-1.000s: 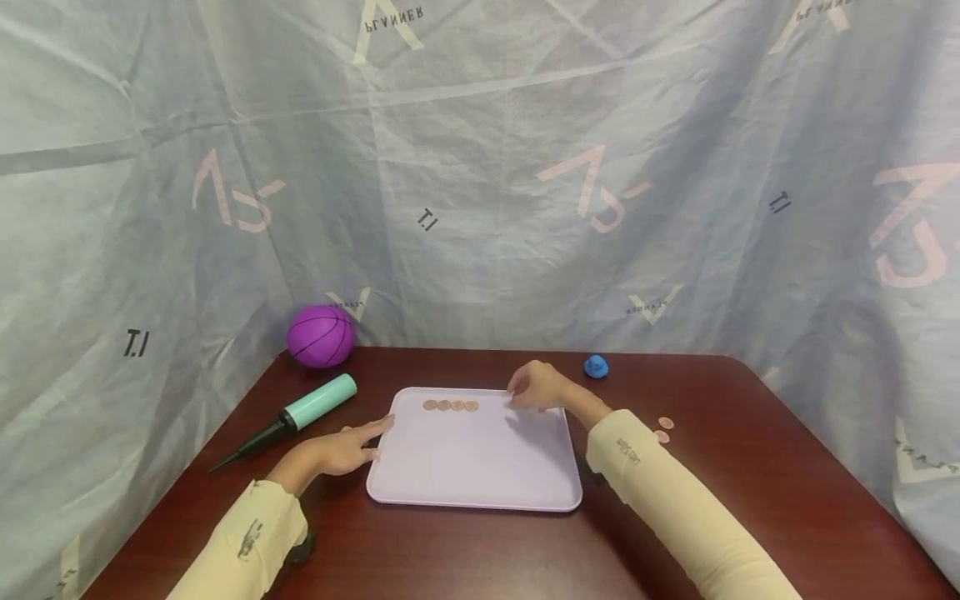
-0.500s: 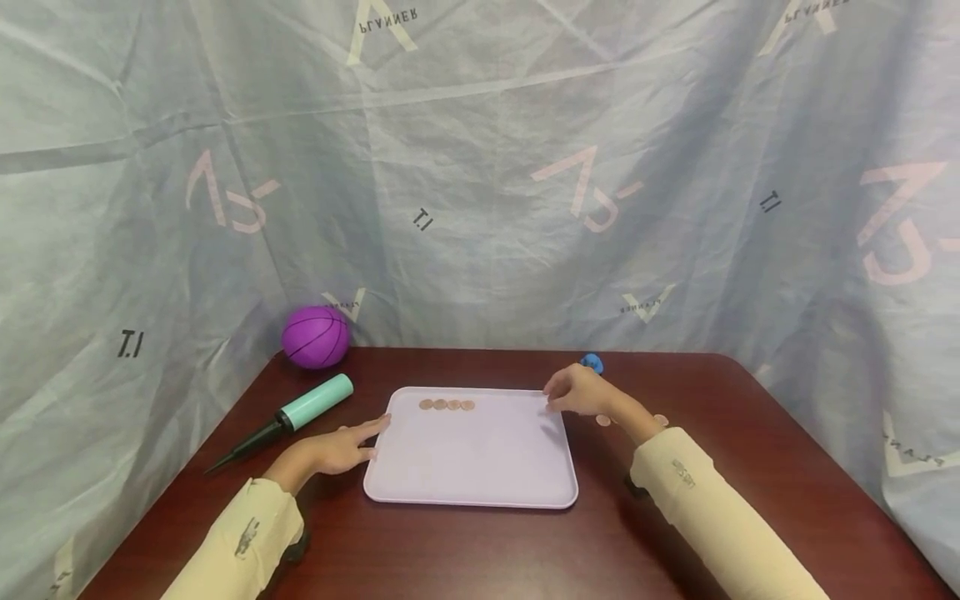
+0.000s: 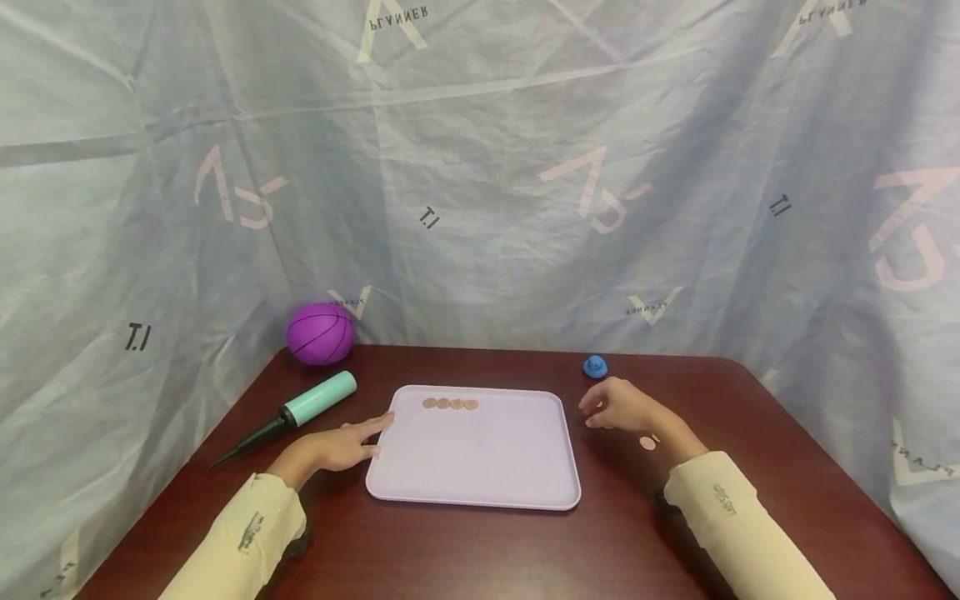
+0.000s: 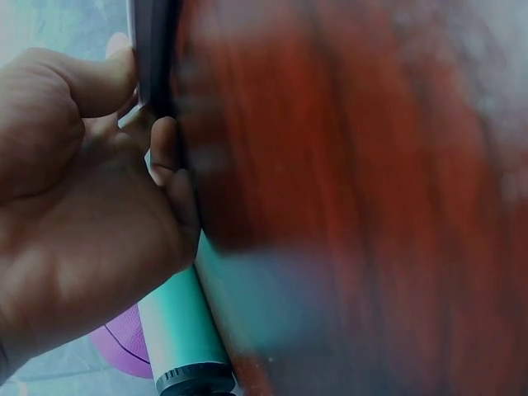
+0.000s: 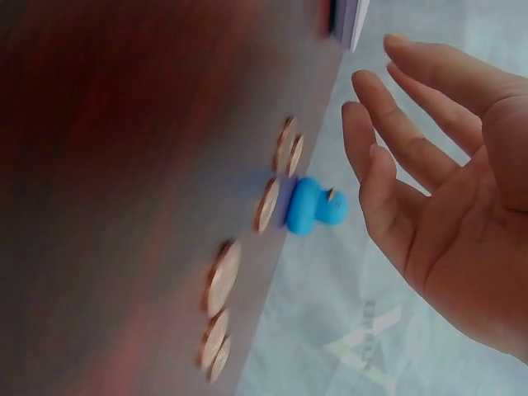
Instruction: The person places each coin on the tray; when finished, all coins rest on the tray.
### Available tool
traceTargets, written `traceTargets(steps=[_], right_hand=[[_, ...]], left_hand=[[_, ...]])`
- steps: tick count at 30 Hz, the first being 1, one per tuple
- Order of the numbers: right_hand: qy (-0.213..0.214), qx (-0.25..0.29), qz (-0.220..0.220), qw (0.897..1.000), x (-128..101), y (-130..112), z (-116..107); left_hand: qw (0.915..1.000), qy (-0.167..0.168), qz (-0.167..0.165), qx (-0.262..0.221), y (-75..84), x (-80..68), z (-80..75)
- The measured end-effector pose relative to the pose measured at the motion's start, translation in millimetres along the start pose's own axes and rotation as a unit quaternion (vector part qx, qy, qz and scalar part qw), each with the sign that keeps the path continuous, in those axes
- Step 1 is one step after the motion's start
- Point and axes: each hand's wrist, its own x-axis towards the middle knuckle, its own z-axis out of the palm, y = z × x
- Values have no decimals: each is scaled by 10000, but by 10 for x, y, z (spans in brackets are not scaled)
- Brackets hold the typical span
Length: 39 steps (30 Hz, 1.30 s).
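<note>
A pale lilac tray (image 3: 472, 462) lies on the brown table, with a row of several copper-coloured coins (image 3: 451, 404) near its far left edge. My left hand (image 3: 341, 448) rests at the tray's left rim, fingers spread and reaching onto it; the left wrist view has the thumb touching that edge (image 4: 155, 49). Beyond the tray's right side hovers my right hand (image 3: 622, 406), fingers loosely bent and apart, holding nothing. Under and beside it, several loose coins (image 5: 221, 276) lie on the table; the forearm hides most of them in the head view, where one coin (image 3: 647, 443) shows plainly.
A small blue rubber duck (image 3: 596, 367) sits behind the right hand. At the left lie a teal and black hand pump (image 3: 318, 400) and, farther back, a purple ball (image 3: 320, 334). A grey printed cloth (image 3: 480, 208) hangs behind the table.
My right hand has moved right, from over the tray's far right part to above the table beside the loose coins. The left hand stays at the tray's rim.
</note>
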Motion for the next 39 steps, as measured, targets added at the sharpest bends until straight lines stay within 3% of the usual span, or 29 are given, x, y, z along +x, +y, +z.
traceTargets(steps=[8, 16, 21, 33, 39], right_hand=[[197, -161, 134, 9996, -111, 182, -68], [227, 154, 272, 9993, -190, 300, -130], [224, 360, 443, 9981, -185, 318, -120], [216, 284, 735, 9967, -157, 333, -97], [112, 74, 809, 9966, -207, 271, -69]], left_hand=[[10000, 25, -74, -46, 20, -6, 7], [10000, 34, 48, -69, 40, 17, -4], [9999, 18, 43, -101, 31, -8, -10], [9997, 117, 127, 161, 4, -13, -104], [9994, 251, 66, 249, 3, -17, -68]])
